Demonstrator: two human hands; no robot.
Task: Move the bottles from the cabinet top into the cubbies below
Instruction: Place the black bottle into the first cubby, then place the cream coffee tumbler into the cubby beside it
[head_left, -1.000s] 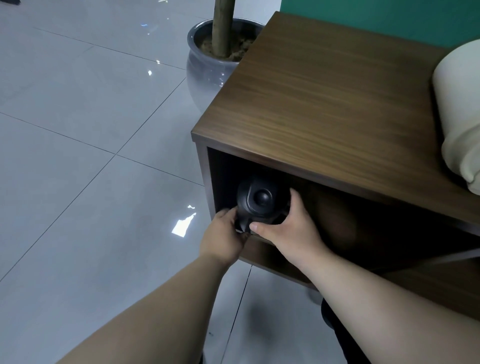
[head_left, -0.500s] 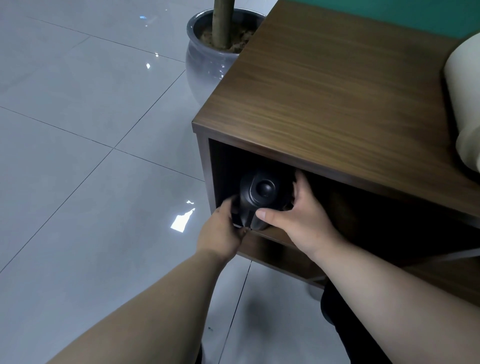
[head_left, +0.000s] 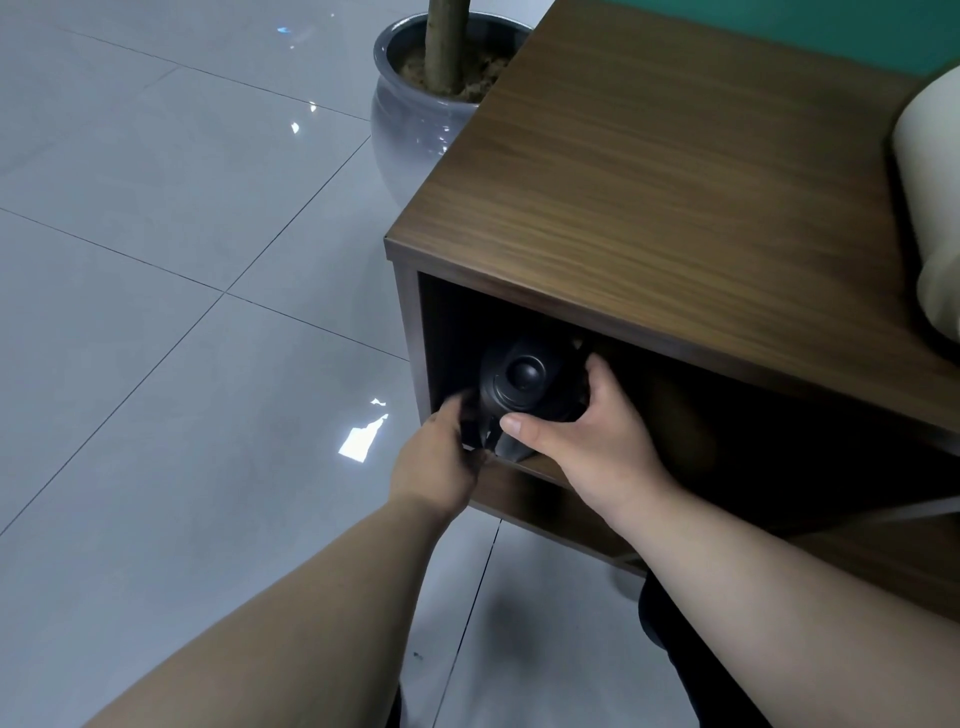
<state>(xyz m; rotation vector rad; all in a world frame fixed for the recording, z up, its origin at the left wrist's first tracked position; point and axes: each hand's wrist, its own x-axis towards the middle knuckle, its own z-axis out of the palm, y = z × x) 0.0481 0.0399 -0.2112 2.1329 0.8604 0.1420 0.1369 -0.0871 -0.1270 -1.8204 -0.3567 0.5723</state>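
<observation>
A black bottle (head_left: 524, 382) was seen inside the leftmost cubby (head_left: 675, 415) of the wooden cabinet (head_left: 675, 208), close to the cubby's left wall and near its front edge, with its rounded cap turned toward the camera. The bottle was held between the two hands — the right hand (head_left: 597, 441) was wrapped around its right side, thumb laid across the front below the cap and fingers curled behind it, while the left hand (head_left: 441, 462) was closed on the lower left part of it. The left fingers were blurred, so the exact grip there could not be made out. Whether the bottle's base was resting on the cubby floor could not be told.

The cabinet top was seen bare at its left end; a cream-coloured object (head_left: 930, 208) was cut off at the right edge of the view. A grey plant pot (head_left: 410, 119) with a trunk in it stood on the tiled floor (head_left: 156, 312) just beyond the cabinet's far left corner.
</observation>
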